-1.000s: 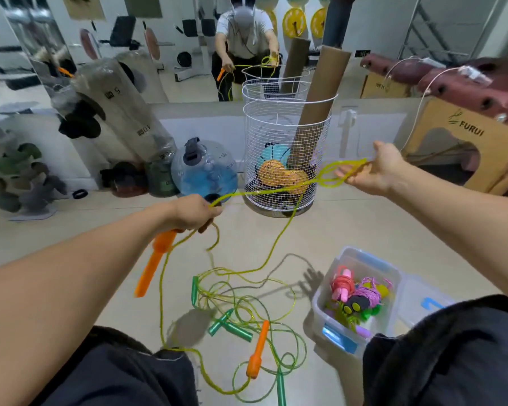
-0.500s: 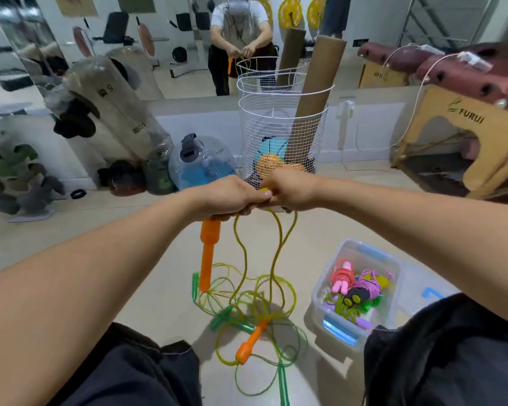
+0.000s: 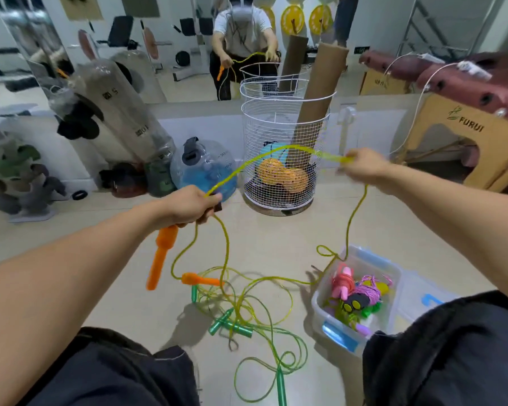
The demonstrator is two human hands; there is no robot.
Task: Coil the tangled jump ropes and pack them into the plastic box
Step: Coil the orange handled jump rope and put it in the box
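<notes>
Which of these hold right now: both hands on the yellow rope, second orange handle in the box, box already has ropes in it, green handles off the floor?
1. Both hands hold the yellow rope. True: left hand, right hand.
2. The second orange handle lies in the plastic box. False: it hangs near the floor beside the tangle.
3. The box already holds coiled ropes. True: pink rope bundle inside.
4. The green handles are lifted. False: they lie on the floor.

Two orange handles (image 3: 161, 256), three green handles (image 3: 235, 328), one plastic box (image 3: 393, 276), one wire basket (image 3: 285, 118).
</notes>
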